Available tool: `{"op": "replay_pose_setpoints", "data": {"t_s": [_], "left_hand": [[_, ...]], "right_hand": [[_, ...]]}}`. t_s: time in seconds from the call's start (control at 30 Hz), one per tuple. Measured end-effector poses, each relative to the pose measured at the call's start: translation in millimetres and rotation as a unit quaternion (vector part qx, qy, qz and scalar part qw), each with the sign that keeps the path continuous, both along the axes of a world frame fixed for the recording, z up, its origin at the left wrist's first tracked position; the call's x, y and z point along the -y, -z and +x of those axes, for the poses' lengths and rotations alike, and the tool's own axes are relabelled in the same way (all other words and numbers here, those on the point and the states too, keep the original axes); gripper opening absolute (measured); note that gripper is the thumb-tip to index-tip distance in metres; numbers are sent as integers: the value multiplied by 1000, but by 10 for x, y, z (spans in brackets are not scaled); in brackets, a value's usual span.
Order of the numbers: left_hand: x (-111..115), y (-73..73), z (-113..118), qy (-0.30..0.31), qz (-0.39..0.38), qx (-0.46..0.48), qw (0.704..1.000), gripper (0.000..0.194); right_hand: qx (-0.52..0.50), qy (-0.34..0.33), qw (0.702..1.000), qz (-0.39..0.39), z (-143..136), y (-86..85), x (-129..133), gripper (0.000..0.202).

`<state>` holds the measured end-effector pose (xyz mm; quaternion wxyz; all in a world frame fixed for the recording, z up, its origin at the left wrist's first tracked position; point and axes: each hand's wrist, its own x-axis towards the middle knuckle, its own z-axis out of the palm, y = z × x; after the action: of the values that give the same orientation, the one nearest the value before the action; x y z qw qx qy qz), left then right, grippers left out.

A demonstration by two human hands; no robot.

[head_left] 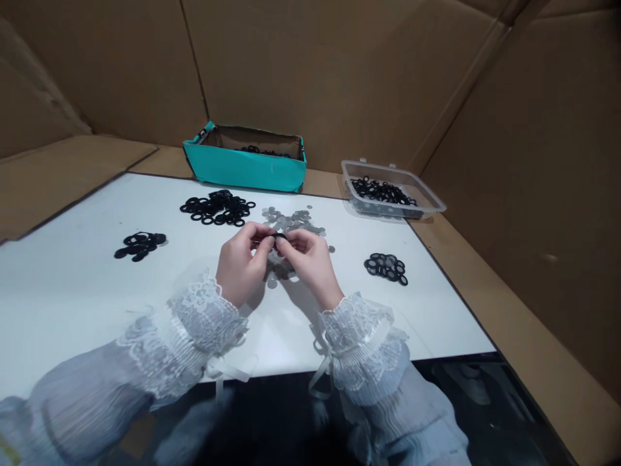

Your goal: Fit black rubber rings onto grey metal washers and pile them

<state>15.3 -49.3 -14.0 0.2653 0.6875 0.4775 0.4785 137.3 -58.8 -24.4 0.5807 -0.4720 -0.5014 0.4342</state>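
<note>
Both hands meet over the middle of the white board. My left hand (246, 260) and my right hand (312, 259) pinch one small black ring (278, 235) between thumbs and fingers. Whether something sits inside the ring is too small to tell. Below and behind the hands lie scattered grey translucent discs (290, 221). Behind my left hand is a pile of black rings (218, 208). Farther left sits a smaller pile of black pieces (140, 244). Right of my right hand, several black rings with grey centres (386, 266) are heaped together.
A teal open box (245, 166) with black rings inside stands at the back. To its right is a clear plastic container (427, 206) holding black rings with grey centres. Cardboard walls (339, 84) surround the white board (68, 285). The board's front edge lies beneath the forearms.
</note>
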Motion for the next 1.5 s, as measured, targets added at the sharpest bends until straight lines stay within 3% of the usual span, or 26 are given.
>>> {"op": "replay_pose_setpoints", "data": {"t_s": [0.1, 0.27, 0.57, 0.83, 1.1, 1.2, 1.37, 1.5], "left_hand": [[-5, 1, 6, 10, -15, 23, 1000, 13], [-21, 24, 46, 45, -109, 132, 984, 17], [67, -65, 162, 14, -138, 233, 963, 6], [56, -46, 184, 51, -138, 210, 967, 4], [47, -86, 193, 42, -150, 176, 972, 5], [14, -67, 152, 43, -136, 133, 981, 8], [-53, -16, 68, 49, -50, 8, 998, 10], [-15, -30, 98, 51, -71, 73, 993, 9]], "right_hand": [[-11, -2, 1000, -2, -11, -10, 6, 11], [-52, 36, 997, 41, -67, -43, 51, 13], [-43, 36, 995, 87, -211, 22, 92, 15], [-16, 66, 988, 137, -246, 104, 91, 14], [-6, 72, 990, 122, -238, 110, 85, 15], [6, 54, 990, 130, -189, 90, 82, 17], [41, 42, 991, 123, -129, 52, 83, 19], [65, 62, 983, 160, -160, 75, 85, 23]]}}
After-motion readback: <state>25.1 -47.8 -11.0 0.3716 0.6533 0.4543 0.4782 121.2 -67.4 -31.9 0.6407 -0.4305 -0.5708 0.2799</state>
